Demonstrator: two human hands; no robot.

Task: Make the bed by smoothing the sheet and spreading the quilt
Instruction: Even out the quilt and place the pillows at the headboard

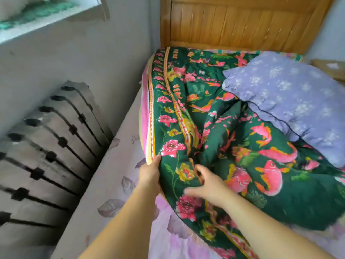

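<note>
Bed (119, 165): wooden headboard (242, 23) at the far end, left side close to a radiator (46, 146) below a window sill (46, 17). The bed carries three items.

Sheet (115, 186): pale lilac with a faded leaf print, exposed along the left edge of the bed and at the near end, where it lies in soft wrinkles.

Quilt (214, 128): dark green, printed with pink flowers and pink fish, with a pink striped underside showing along its left border. It is bunched and deeply creased, heaped over the middle and head of the bed, not spread flat. Its near-left corner lies on the sheet.

Pillow (291, 101): purple with a pale floral print, resting tilted on top of the quilt at the right, toward the headboard.

Left hand (151, 174): arm extended forward from the lower frame; the hand is at the quilt's left border, thumb lying on the green face, with the fingers curled under the edge and out of sight, gripping the border.

Right hand (207, 186): arm extended from the lower right; fingers (200, 170) spread and slightly bent, blurred, lying on or just above the green top face near the corner. It holds nothing; contact cannot be confirmed.
</note>
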